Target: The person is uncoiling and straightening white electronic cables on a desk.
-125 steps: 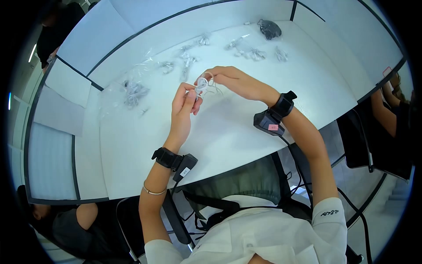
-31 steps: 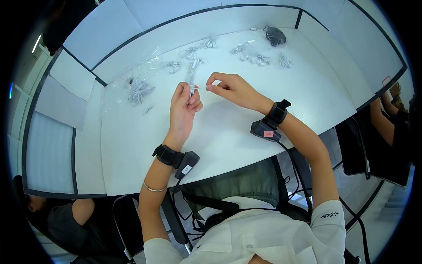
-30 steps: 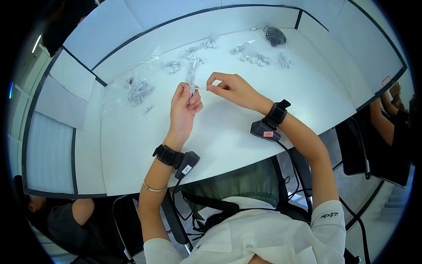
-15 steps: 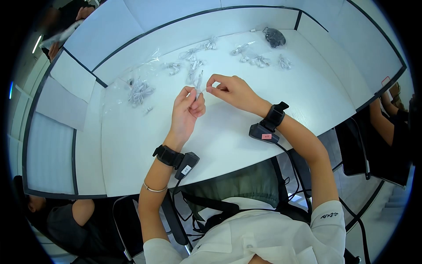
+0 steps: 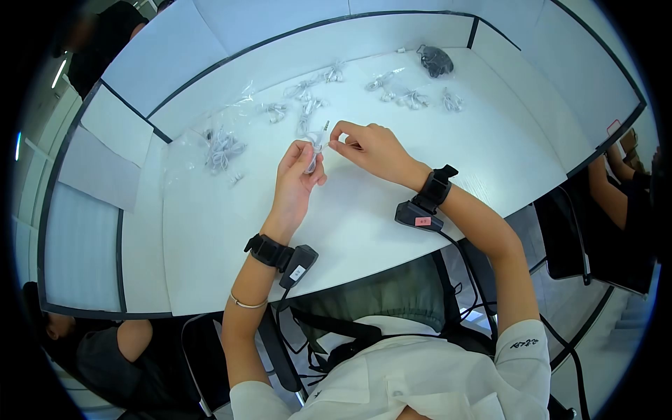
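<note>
A small coil of white earphone cable [image 5: 312, 162] is pinched between the thumb and fingers of my left hand [image 5: 297, 168]. Its metal jack plug [image 5: 326, 126] sticks up above the fingertips. Close by on the right, my right hand [image 5: 371, 145] has its thumb and forefinger pressed together beside the coil. A thin white strand seems to run to those fingertips, but its end is hidden. Just beyond my hands lies another white cable bundle [image 5: 308, 112] on the white table [image 5: 392, 231].
More cable bundles [image 5: 413, 98] lie along the back. A larger tangle [image 5: 224, 148] and clear plastic bags [image 5: 183, 150] are at left. A dark bagged bundle [image 5: 435, 61] sits at the back right. Low partitions [image 5: 308, 42] surround the table; other people sit outside them.
The coil in my left hand has turned, and its plug now tilts to the right and shows more clearly. My right hand stays pinched beside it, nearly in place.
</note>
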`<state>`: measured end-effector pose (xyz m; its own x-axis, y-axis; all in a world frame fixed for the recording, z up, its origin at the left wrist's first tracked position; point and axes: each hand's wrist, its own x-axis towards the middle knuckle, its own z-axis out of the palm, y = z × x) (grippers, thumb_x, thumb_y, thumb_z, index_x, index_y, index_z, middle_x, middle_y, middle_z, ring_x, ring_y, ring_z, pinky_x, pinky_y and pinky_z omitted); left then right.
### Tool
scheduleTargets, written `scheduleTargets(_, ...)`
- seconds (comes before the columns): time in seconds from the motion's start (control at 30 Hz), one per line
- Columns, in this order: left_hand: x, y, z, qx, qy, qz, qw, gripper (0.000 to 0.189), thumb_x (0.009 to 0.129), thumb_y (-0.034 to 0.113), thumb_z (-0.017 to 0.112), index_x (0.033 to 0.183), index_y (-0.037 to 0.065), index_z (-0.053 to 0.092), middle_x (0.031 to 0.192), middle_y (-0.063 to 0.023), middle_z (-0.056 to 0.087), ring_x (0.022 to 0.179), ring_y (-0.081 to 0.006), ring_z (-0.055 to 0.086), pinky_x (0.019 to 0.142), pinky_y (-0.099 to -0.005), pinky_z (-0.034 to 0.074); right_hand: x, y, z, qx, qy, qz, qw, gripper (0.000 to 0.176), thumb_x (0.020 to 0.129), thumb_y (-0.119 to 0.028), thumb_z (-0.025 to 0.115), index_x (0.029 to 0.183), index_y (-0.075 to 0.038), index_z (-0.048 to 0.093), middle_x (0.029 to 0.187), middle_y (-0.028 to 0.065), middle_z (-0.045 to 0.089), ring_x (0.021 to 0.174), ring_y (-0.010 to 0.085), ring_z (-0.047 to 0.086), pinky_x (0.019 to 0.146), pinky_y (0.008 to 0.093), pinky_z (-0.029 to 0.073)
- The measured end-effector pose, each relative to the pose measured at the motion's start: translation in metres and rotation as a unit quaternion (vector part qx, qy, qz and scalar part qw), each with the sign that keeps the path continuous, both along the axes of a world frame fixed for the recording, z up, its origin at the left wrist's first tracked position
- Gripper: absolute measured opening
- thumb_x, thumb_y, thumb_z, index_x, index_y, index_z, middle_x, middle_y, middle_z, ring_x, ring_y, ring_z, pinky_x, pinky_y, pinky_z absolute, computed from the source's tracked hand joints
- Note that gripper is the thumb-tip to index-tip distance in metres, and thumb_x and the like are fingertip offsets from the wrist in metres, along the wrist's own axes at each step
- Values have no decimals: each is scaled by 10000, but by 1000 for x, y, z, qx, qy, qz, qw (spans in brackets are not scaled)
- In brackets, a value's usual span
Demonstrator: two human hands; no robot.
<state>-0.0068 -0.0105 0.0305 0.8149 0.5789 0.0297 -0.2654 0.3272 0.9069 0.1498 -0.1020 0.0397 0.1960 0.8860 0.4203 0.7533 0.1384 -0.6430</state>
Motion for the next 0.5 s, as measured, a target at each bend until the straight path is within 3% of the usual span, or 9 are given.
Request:
scheduleTargets(0.07, -1, 1, 0, -23, -15, 2, 1000, 155, 937, 213, 469, 853, 91, 423, 745, 9, 446, 585, -65, 342, 576, -224, 316, -1, 0, 0, 4, -5, 10, 1000, 135, 884, -220, 540, 894, -86, 544, 457, 54, 461, 387, 206, 403, 431, 330, 272)
scheduleTargets(0.2, 0, 2, 0, -72, -60, -9, 996, 151, 928, 192, 476, 839, 93, 404, 701, 25, 381, 573, -63, 293, 550, -215, 287, -3, 0, 2, -27, -17, 3, 999, 151, 861, -256, 547, 904, -116, 579, 540, 63, 577, 477, 254, 552, 461, 349, 392)
scheduleTargets(0.3, -1, 0, 2, 4, -21, -7, 1000, 150, 924, 192, 490, 843, 96, 408, 695, 28, 390, 570, -54, 298, 541, -211, 282, -4, -1, 3, -33, -21, 2, 999, 155, 861, -260, 545, 909, -117, 581, 555, 67, 588, 489, 258, 563, 467, 353, 400)
scheduleTargets(0.5, 0, 4, -4, 43, 6, 34, 998, 156, 900, 196, 560, 892, 94, 443, 635, 38, 393, 538, -46, 302, 545, -222, 303, -4, -1, 4, -32, -28, 4, 999, 157, 862, -260, 543, 919, -121, 587, 576, 73, 605, 507, 267, 579, 479, 352, 418)
